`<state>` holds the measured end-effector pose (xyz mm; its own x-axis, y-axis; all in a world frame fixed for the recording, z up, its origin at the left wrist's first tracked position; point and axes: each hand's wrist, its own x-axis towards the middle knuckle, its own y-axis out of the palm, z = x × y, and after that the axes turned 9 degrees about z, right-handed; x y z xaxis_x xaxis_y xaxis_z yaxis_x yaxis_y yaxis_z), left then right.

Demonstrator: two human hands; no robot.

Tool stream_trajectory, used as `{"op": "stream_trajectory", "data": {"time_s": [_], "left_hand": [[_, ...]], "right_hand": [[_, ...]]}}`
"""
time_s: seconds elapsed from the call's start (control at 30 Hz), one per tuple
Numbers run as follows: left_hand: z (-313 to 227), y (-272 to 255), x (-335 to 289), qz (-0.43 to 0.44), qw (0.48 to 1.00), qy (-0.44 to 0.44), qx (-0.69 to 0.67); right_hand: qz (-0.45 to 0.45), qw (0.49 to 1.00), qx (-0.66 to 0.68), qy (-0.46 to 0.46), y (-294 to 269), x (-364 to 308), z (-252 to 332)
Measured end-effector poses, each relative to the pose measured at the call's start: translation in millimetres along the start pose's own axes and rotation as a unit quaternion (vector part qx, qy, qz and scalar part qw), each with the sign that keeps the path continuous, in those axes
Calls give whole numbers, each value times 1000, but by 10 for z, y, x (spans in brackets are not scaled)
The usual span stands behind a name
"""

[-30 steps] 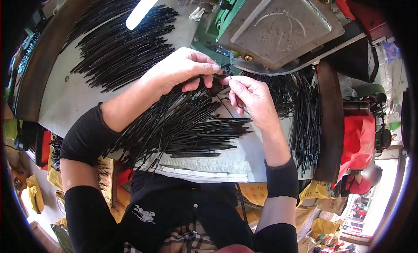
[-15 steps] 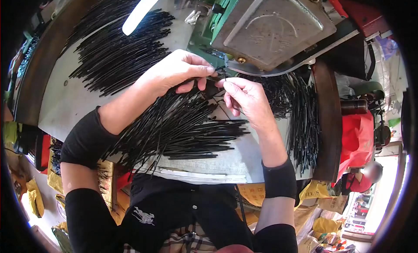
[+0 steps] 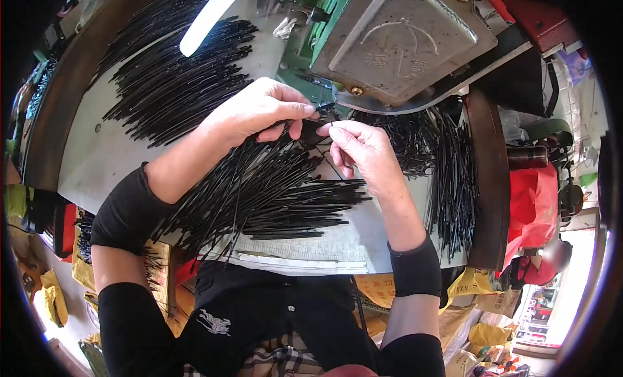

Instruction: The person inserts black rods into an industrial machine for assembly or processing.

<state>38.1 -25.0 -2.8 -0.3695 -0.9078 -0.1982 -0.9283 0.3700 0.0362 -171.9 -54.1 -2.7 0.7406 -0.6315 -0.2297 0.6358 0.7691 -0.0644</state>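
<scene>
Both hands meet at the working point of a green machine (image 3: 321,46) with a grey metal cover (image 3: 399,43). My left hand (image 3: 263,111) pinches a thin black rod (image 3: 324,107) between thumb and forefinger, its other fingers curled. Close to its right, my right hand (image 3: 363,150) is closed in a pinch on a slim black piece whose end shows above the fingertips. Whether the two pieces are joined I cannot tell. Below my hands lies a loose heap of thin black rods (image 3: 279,195), some under my left forearm.
A larger bundle of black rods (image 3: 182,78) covers the table's (image 3: 84,150) far left. More rods (image 3: 451,182) lie at the right, by the brown rim (image 3: 487,189). A bright lamp tube (image 3: 211,20) hangs at the top. Another person (image 3: 542,263) is at the far right.
My hands have shifted slightly at the machine, the right one a little down and left. Both keep their pinch. The heaps of rods look the same.
</scene>
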Motion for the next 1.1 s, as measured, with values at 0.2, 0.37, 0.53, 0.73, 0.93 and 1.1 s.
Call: {"op": "stream_trajectory", "data": {"time_s": [0.2, 0.37, 0.53, 0.73, 0.93, 1.1], "left_hand": [[-53, 3, 22, -2, 1000, 18, 18], [-23, -7, 55, -9, 1000, 14, 9], [-95, 1, 33, -5, 1000, -10, 1], [-24, 12, 7, -16, 999, -1, -29], [-63, 229, -89, 29, 1000, 2, 9], [-38, 226, -116, 76, 994, 36, 71]], "right_hand": [[-11, 1000, 6, -14, -29, 19, 6], [-10, 1000, 12, -17, -47, 39, -15], [-18, 999, 34, -13, -39, 31, -3], [-76, 987, 133, -38, -21, 12, -78], [-156, 918, 333, -149, -122, -38, -251], [-108, 946, 285, -111, -32, -4, -259]]}}
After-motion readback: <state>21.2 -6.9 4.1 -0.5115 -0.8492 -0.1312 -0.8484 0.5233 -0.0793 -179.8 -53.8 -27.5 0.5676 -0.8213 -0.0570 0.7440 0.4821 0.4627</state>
